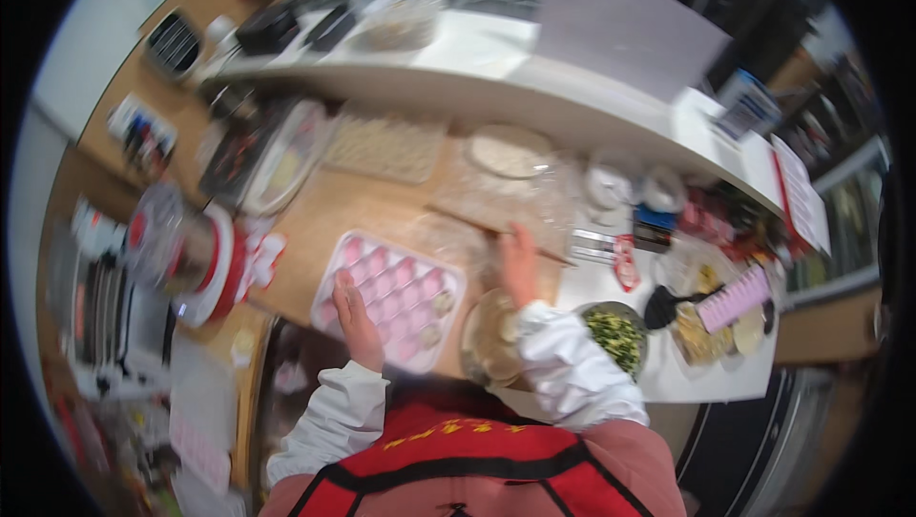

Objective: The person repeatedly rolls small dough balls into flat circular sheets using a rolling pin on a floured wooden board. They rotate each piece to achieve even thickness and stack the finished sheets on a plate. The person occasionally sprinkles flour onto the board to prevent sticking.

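A white tray with rows of pink hollows [386,298] lies in front of me, with a few small pale lumps, perhaps dumplings, in its right-hand hollows. Over its left part is my left hand [358,324], fingers stretched out and nothing in them. My right hand [520,267] reaches forward to the near edge of a plastic-covered board [520,210]; its fingers look extended, though blurred. A round brownish bowl [491,341] stands beside the right forearm, partly hidden by the sleeve; what it holds I cannot make out. Crumpled clear plastic [448,238] lies between tray and board.
Chopped greens fill a bowl [615,334] to the right, near a black ladle [665,305]. Behind stand a tray of pale pieces [384,145], a plate of white food [509,150] and a raised white shelf [477,40]. A red-and-white appliance [196,250] is at left.
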Motion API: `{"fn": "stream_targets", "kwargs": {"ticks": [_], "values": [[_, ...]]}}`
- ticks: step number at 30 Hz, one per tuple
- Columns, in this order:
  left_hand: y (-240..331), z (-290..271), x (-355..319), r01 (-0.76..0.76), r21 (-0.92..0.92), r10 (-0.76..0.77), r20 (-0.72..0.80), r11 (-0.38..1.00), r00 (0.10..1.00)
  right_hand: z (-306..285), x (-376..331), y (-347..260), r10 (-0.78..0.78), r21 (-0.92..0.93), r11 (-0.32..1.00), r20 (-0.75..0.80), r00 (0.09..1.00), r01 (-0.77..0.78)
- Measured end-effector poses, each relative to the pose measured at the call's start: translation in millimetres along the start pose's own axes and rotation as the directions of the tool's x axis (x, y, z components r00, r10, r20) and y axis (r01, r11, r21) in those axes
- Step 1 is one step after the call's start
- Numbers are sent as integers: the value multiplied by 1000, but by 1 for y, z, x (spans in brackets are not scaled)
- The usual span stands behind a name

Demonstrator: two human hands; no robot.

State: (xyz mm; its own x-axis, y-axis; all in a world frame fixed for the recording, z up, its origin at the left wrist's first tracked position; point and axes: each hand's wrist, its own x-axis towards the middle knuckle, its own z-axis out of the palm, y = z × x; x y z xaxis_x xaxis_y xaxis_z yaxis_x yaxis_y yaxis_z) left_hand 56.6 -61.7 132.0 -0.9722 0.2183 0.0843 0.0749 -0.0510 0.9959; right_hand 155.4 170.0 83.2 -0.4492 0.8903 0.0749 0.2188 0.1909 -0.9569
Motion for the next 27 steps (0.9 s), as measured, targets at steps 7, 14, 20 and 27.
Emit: {"fn": "stream_targets", "kwargs": {"ticks": [7,14,20,27], "values": [[18,145,55,729,-398,-481,561,557,674,72,-1,-59,-57,303,952,295,954,-37],[5,143,65,900,-186,-310,895,395,321,1,-24,-54,-216,19,976,11,976,216],[-7,100,91,549,-51,-336,742,834,580,-197,-182,-8,-72,-105,994,-600,797,11],[-14,90,117,437,-71,-218,788,897,575,-203,-497,176,535,-115,387,-780,325,-915]]}}
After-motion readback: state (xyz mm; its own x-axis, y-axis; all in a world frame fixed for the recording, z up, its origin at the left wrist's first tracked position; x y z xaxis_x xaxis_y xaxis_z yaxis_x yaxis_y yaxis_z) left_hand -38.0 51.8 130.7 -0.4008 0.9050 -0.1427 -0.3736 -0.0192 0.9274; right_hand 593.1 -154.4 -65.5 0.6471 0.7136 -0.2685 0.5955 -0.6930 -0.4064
